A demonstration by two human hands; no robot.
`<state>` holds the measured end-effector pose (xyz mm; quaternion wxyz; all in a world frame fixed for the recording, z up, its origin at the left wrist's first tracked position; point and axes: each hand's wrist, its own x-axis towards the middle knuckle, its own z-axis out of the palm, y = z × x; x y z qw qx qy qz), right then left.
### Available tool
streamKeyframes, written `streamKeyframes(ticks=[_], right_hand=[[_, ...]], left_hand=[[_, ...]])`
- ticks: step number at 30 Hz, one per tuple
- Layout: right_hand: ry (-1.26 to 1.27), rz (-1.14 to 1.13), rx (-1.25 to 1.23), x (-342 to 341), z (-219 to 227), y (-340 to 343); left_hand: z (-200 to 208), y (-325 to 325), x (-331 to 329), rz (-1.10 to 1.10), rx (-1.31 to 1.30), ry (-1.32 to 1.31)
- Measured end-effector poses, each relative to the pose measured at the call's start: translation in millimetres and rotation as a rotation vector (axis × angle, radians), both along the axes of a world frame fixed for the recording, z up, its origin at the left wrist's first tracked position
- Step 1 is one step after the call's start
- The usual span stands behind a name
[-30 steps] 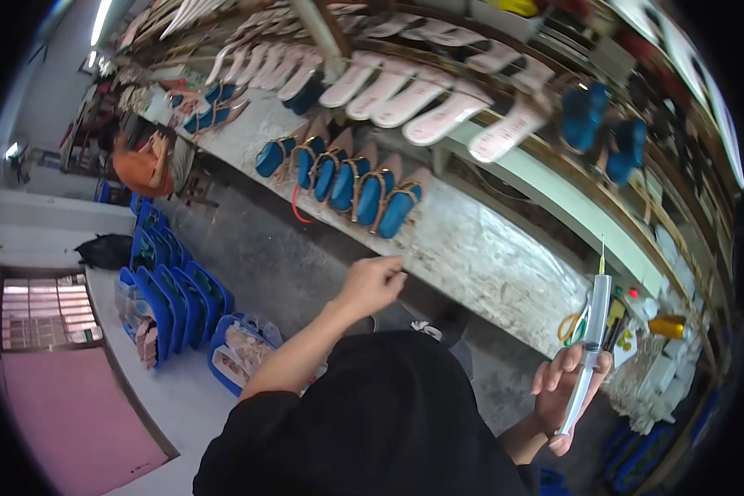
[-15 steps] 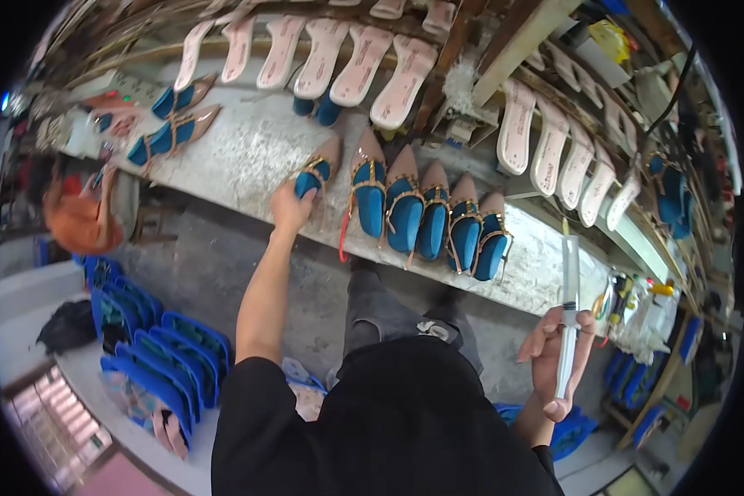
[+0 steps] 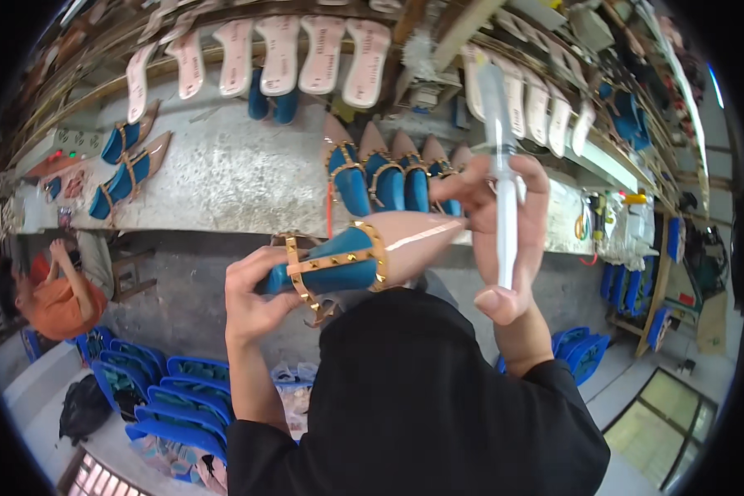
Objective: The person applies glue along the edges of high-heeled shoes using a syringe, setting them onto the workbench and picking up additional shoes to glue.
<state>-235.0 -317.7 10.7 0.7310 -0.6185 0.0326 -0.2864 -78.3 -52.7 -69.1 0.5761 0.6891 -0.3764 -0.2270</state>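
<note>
In my left hand [image 3: 260, 289] is a shoe [image 3: 413, 246] with a shiny nude pointed toe, a blue last inside and tan straps set with gold studs. I grip it by the heel end, and its toe points right. My right hand [image 3: 517, 240] is closed round a clear syringe [image 3: 505, 198] held upright, thumb at its lower end. The fingers of that hand are close to the shoe's toe tip. Behind, a row of similar shoes [image 3: 350, 186] stands on the workbench [image 3: 223, 182], partly covered by my right hand.
Pale pink insoles [image 3: 322, 54] hang along the rack over the bench. Two more shoes [image 3: 132, 175] lie at the bench's left. Blue trays [image 3: 182, 397] are stacked at lower left. A person in orange [image 3: 66, 298] sits at far left. Tools and bottles [image 3: 620, 223] crowd the bench's right end.
My left hand has lifted the shoe off the bench and brought it in front of my body, toe now pointing right. My right hand has moved up and left with the syringe.
</note>
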Motion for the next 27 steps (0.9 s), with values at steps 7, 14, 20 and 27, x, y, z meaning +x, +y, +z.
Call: streamKeyframes(ticks=[7,14,20,27], right_hand=[[-0.189,-0.249,0.061,-52,27,-2],[-0.387,-0.229,-0.342,-64,-29,5],[-0.201,-0.237,-0.438,-75,-39,31],[-0.232,-0.28,-0.59,-42,13,-31]], left_hand=[[9,-86,-32,-0.054,-0.224,-0.245],[32,-129,-117,-0.055,-0.196,1.108],[18,-182,-97,-0.006,-0.278,1.465],[31,-145,-83,0.005,-0.386,1.15]])
